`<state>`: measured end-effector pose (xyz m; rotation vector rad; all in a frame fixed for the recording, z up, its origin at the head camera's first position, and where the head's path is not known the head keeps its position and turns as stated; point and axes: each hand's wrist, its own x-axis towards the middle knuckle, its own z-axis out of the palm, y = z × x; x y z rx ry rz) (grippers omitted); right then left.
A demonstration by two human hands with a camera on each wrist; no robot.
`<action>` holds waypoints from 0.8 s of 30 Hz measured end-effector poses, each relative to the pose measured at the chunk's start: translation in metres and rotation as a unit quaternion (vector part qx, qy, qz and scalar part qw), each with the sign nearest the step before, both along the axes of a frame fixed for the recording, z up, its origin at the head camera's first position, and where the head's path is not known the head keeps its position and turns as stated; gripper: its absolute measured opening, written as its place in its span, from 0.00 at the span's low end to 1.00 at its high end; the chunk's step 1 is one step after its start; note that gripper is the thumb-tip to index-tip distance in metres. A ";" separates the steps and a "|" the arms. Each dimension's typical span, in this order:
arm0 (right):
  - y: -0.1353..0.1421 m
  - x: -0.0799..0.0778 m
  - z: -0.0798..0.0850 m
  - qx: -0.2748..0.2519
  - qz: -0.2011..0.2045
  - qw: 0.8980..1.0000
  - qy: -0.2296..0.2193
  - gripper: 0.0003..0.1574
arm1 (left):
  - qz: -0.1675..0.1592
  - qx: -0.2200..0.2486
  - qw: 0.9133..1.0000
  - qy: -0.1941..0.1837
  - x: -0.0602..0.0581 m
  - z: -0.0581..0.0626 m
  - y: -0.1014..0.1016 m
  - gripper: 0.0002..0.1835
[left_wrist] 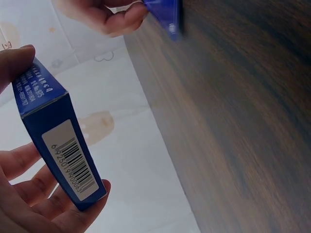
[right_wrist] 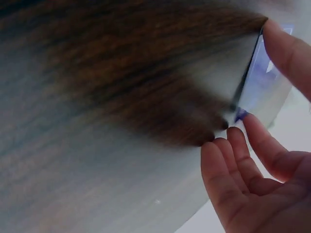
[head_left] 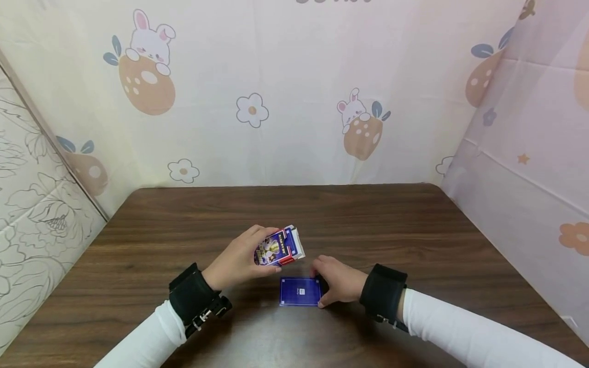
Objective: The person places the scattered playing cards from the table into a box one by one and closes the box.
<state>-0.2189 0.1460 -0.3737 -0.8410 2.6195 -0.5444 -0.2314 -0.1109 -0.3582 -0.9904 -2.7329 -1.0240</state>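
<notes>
My left hand [head_left: 244,259] grips a small blue and red card box [head_left: 277,246], thumb on one side and fingers on the other, held above the table. Its white-edged end, with a flap, points right in the head view. A barcode shows on the box's blue end [left_wrist: 73,162] in the left wrist view. A blue card [head_left: 300,292] with a white border lies just below the box in the head view. My right hand [head_left: 341,280] pinches this card by its right end, thumb at the near edge and fingers at the far one.
The dark wooden table [head_left: 193,214] runs back to a patterned cloth [head_left: 294,138] hung behind it. More cloth hangs along the right side, and a flower-print panel [head_left: 41,220] stands at the left. Both wrists wear black straps [head_left: 384,291].
</notes>
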 end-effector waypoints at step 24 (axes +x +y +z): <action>0.051 -0.015 0.053 -0.391 -0.265 0.872 -0.127 0.12 | 0.000 -0.013 1.000 0.005 -0.001 0.000 -0.007 0.40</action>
